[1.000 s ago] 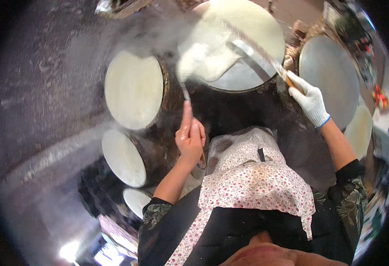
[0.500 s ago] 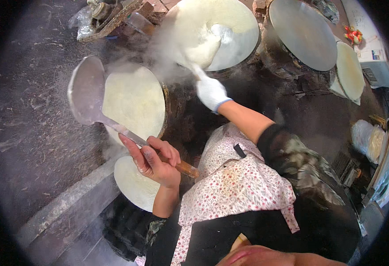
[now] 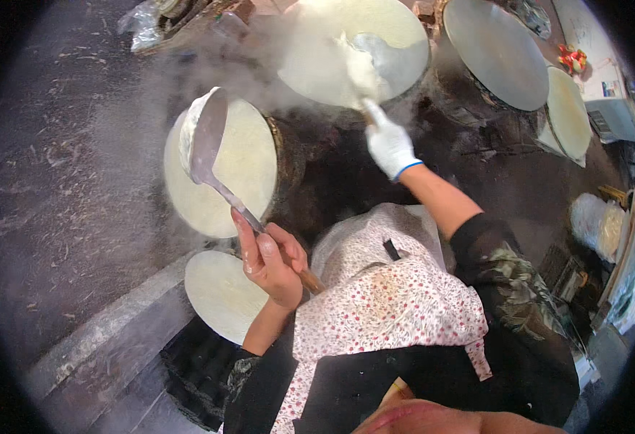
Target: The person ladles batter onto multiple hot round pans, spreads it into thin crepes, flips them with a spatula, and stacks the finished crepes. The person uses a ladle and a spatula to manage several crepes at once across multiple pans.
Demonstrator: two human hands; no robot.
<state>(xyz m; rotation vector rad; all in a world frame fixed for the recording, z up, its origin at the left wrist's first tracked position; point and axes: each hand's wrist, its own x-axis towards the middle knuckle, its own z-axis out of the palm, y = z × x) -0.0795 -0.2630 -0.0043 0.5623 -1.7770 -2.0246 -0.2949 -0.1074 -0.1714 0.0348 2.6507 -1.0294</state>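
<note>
Grips a ladle [image 3: 207, 145] in the bare left hand [image 3: 274, 266], with the fingers curled around the handle and the index finger reaching along it toward the bowl. Points the ladle's bowl away from the body, up and to the left, and the butt of the wooden handle back to the lower right, close to the flowered apron [image 3: 390, 304]. Slants along its long axis between these two ends. Tips the bowl steeply on its side, with white batter [image 3: 188, 137] along its left rim, overlapping in view the left part of a round pale griddle [image 3: 256, 166].

Clamps the gloved right hand [image 3: 392, 147] around the handle of a tool [image 3: 369, 112], at the near edge of the far griddle [image 3: 398, 64]. Aims the tool forward and slightly left, with its long axis running away from the body toward a white lump [image 3: 363, 74] on the far griddle. Cannot tell the shape of the tool's head. Shows grey metal just right of the lump, with a pale layer around it and steam drifting at the left.
</note>
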